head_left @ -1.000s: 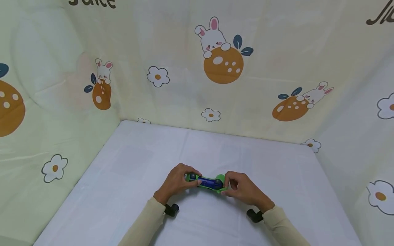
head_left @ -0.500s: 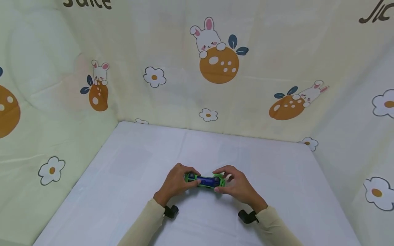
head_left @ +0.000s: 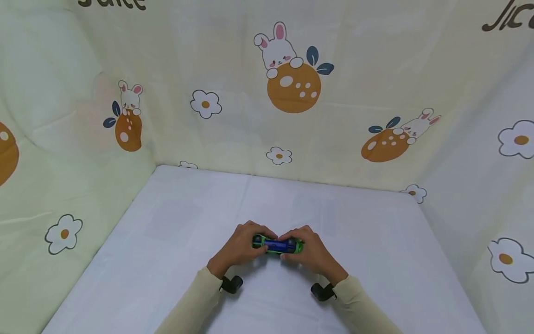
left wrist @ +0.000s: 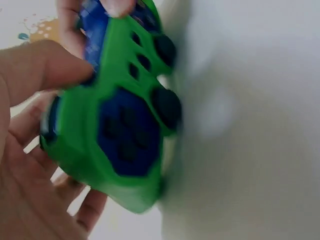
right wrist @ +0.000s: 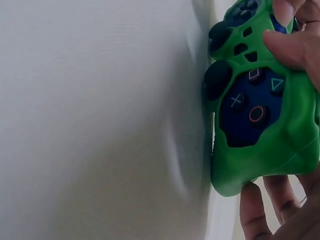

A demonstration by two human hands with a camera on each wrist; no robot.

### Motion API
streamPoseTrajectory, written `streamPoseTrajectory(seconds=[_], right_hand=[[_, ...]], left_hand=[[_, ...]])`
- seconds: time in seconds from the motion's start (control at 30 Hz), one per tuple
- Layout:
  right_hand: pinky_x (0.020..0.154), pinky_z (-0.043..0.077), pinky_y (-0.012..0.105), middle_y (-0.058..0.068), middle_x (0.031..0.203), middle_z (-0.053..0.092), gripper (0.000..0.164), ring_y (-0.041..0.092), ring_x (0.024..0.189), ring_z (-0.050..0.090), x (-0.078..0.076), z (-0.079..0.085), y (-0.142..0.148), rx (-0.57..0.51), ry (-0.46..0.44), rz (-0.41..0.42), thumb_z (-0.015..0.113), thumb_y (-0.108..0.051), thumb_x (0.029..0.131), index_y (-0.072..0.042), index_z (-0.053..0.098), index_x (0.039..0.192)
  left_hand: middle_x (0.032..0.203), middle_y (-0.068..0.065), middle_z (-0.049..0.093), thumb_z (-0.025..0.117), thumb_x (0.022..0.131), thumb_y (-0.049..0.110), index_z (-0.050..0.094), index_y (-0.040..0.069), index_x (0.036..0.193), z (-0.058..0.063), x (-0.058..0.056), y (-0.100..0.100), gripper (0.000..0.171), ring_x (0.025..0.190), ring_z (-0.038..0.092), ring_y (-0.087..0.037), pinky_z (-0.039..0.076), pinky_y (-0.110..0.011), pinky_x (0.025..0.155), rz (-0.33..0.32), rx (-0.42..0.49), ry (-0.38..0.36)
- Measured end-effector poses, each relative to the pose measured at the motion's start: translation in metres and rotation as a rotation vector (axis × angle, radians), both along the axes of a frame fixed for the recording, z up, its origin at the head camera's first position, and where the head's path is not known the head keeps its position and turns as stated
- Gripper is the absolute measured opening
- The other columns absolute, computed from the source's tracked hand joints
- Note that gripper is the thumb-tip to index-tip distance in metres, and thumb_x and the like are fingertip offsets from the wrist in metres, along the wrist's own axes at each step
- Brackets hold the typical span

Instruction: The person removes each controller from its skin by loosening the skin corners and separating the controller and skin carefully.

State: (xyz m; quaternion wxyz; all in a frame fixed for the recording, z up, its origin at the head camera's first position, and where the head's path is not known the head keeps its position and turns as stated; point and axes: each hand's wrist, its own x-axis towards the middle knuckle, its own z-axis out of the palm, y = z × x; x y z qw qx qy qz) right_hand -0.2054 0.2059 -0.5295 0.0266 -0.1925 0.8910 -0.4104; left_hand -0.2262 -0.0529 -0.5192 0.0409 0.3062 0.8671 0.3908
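Surroundings, left to right: pale hanging cloth (head_left: 233, 55) on three sides, printed with a white flower (head_left: 64, 234) at far left, a rabbit on an orange (head_left: 294, 88) mid-back, and a large flower (head_left: 509, 260) at far right. It borders the white tabletop (head_left: 208, 204). Green-and-blue game controller (head_left: 277, 246) lies between my hands, near the table's front middle; thumbsticks (left wrist: 166, 107) next to the white surface, contact not certain. My own fingers cover parts of both its ends.

Pose, left to right: beige left sleeve (head_left: 189, 299), black wrist camera (head_left: 232, 284), then my left hand (head_left: 242, 246) angled inward, thumb and fingers gripping the direction-button end. My right hand (head_left: 310, 253) mirrors it, thumb near the controller's middle, fingers curled round the symbol-button end; second black camera (head_left: 322, 292) and right sleeve (head_left: 363, 301) beyond
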Motion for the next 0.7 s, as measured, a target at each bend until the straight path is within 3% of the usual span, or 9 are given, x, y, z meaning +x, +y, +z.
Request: streamPoseTrajectory(seconds=[0.13,0.33,0.7], right_hand=[[0.092,0.045,0.038,-0.014,0.117,0.075,0.042,0.015,0.107,0.053,-0.001,0.002,0.000,-0.005,-0.014,-0.001,0.097,-0.029,0.078,-0.040,0.078,0.114],[0.093,0.043,0.039,-0.015,0.119,0.076,0.043,0.015,0.108,0.052,-0.003,0.001,-0.001,-0.003,-0.023,0.019,0.097,-0.029,0.078,-0.041,0.079,0.115],[0.093,0.044,0.038,-0.013,0.119,0.072,0.042,0.015,0.109,0.052,0.000,0.000,0.001,-0.012,-0.065,-0.013,0.097,-0.029,0.078,-0.044,0.079,0.114]], left_hand=[[0.119,0.006,0.080,0.073,0.095,0.009,0.077,0.020,0.124,0.008,-0.002,0.002,0.031,0.110,0.060,-0.016,0.040,-0.043,0.102,-0.077,0.039,-0.071],[0.104,0.011,0.082,0.076,0.098,0.015,0.081,0.021,0.112,0.008,-0.005,0.001,0.017,0.098,0.061,-0.011,0.047,-0.034,0.091,-0.004,0.042,-0.052],[0.089,0.012,0.081,0.080,0.095,0.023,0.083,0.022,0.096,0.012,-0.011,-0.003,0.003,0.093,0.070,-0.010,0.054,-0.039,0.094,0.042,0.062,-0.052]])
